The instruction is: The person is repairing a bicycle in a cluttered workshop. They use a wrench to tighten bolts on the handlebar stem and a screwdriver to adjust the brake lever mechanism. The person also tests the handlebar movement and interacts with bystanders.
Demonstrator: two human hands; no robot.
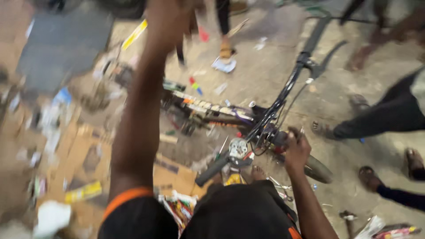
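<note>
A dark bicycle (212,110) stands below me with its handlebar (287,88) running up to the right and a black grip (212,170) pointing down left. My right hand (295,149) is closed in a fist at the bicycle's front end, just above the front tyre (319,170). What exactly the fingers hold is hidden. My left arm stretches up and away, and my left hand (170,15) is a blur at the top edge. Whether it holds anything cannot be made out.
Other people's legs and sandalled feet (369,177) stand close on the right, and another person's foot (226,51) is at the top. Flattened cardboard (79,155), wrappers and litter cover the floor at left. A dark sheet (62,40) lies at top left.
</note>
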